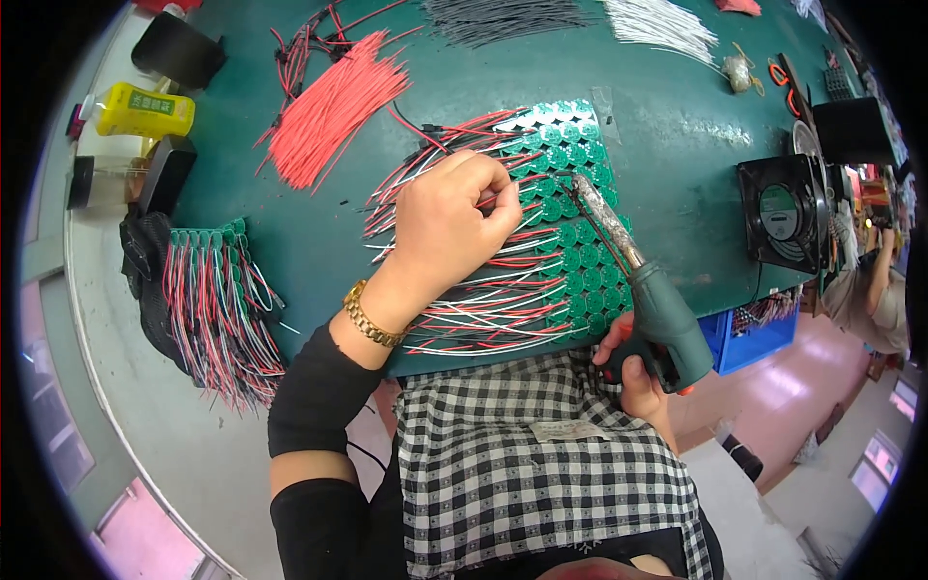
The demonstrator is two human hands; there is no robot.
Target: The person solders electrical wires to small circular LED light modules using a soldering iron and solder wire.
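Observation:
My left hand (454, 213), with a gold watch on the wrist, is closed in a pinch over the rows of wires; the thin wire (527, 205) at its fingertips runs toward a panel of small round green circuit boards (585, 256). Red, white and black wires (474, 314) stick out leftward from the boards. My right hand (633, 372) grips a dark green soldering gun (667, 319) by its handle. The gun's long metal barrel points up and left, and its tip is over the boards, just right of my left fingertips. My fingers hide part of the wire.
Loose bundles of red wires (333, 116), black wires (503, 19) and white wires (662, 27) lie on the green mat. A wired board panel (217, 290) hangs at left near a yellow bottle (145, 111). At right stand a black fan (785, 215) and a blue bin (759, 338).

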